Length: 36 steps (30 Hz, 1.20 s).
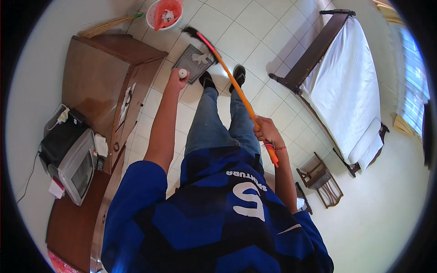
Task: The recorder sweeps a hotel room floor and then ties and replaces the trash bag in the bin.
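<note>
My left hand (pixel 179 78) is closed around the upright handle (pixel 183 73) of a long-handled dustpan, whose white end faces up. Below it on the tiles is the grey dustpan (pixel 191 65), in front of my feet. Crumpled white paper or tissue (pixel 200 58) lies in the pan, beside the broom head. My right hand (pixel 268 129) grips the orange handle (pixel 235 82) of a broom near its upper end. The broom's black bristles (pixel 191 31) reach along the pan's far right side; whether they touch the pan is unclear.
Beyond the pan stands a white bin (pixel 149 17) lined with a red plastic bag (pixel 170 21). A stick broom (pixel 109 27) lies by the wooden cabinet (pixel 92 75). Left is a television (pixel 75 167). A white-covered bed (pixel 344 85) and wooden chair (pixel 319 181) stand right.
</note>
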Available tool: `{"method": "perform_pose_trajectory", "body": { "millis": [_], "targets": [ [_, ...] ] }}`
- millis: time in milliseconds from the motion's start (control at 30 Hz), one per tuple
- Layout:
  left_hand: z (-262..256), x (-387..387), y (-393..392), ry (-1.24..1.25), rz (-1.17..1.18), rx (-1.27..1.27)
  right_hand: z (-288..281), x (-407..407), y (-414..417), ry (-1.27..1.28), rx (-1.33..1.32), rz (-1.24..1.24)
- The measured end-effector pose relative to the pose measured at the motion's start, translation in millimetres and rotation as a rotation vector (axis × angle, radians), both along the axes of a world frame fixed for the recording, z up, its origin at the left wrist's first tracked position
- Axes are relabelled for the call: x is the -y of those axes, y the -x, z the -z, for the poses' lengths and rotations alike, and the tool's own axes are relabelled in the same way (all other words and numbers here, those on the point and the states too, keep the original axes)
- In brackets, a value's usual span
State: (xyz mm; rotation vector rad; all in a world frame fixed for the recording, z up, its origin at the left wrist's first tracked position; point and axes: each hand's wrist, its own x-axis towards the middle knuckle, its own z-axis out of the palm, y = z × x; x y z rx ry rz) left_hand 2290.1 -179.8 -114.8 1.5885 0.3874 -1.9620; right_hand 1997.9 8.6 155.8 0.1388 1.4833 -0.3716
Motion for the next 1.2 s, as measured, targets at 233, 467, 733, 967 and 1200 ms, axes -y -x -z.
{"method": "perform_pose_trajectory", "body": {
  "millis": [233, 467, 733, 967, 1200],
  "targets": [
    [-1, -16, -7, -0.018, -0.034, -0.004, 59, 11, -12, 0.198, -0.296, -0.122],
    [6, -35, 9, -0.043, -0.125, 0.006, 105, -25, -32, 0.108, -0.142, -0.153],
    [36, -68, -29, -0.052, -0.191, -0.19, 30, -77, -26, 0.078, 0.06, -0.158],
    [21, -121, -45, -0.009, -0.214, -0.159, 39, -96, -33, 0.218, -0.136, -0.27],
    [19, -189, -62, -0.015, -0.254, -0.099, 117, -105, -50, 0.258, -0.299, -0.407]
  ]
}}
